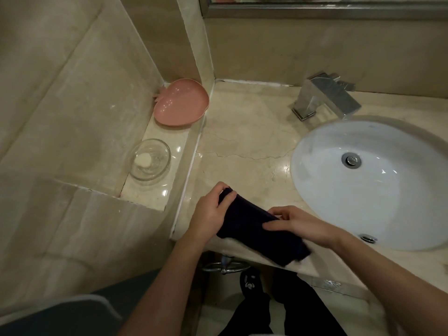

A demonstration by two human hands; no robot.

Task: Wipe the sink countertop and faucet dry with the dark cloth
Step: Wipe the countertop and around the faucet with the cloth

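Note:
The dark cloth lies folded at the front edge of the beige marble countertop, one end hanging over the edge. My left hand grips its far left corner. My right hand pinches the cloth's right side, fingers closed on the fabric. The chrome faucet stands at the back of the counter, its spout over the white oval sink basin. Wet glints show on the counter left of the basin.
A lower side ledge on the left holds a pink fruit-shaped dish and a clear glass dish with a small soap piece. A mirror frame runs along the back wall. A metal valve sits under the counter.

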